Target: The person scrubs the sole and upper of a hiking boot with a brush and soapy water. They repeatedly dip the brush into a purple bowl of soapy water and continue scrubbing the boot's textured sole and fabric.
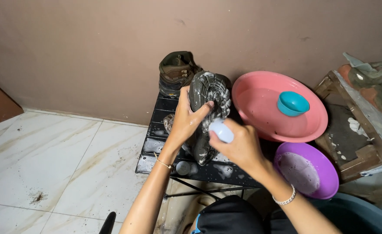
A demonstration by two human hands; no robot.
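My left hand (186, 119) grips a dark shoe (208, 93) held sole-up, its grey tread covered in white suds. Against the sole, my right hand (238, 145) is closed around a pale blue brush handle (221, 130). The shoe hangs over a wet black slatted stool (156, 143). A second dark olive boot (176, 71) stands upright at the stool's far end, against the wall.
A pink basin (260, 108) holding a teal cup (292, 103) leans to the right of the stool. Below it sits a purple bowl (325, 169) with soapy water, over a dark blue tub (355, 216). A wooden crate (355, 130) stands far right. White tiled floor (48, 160) lies to the left.
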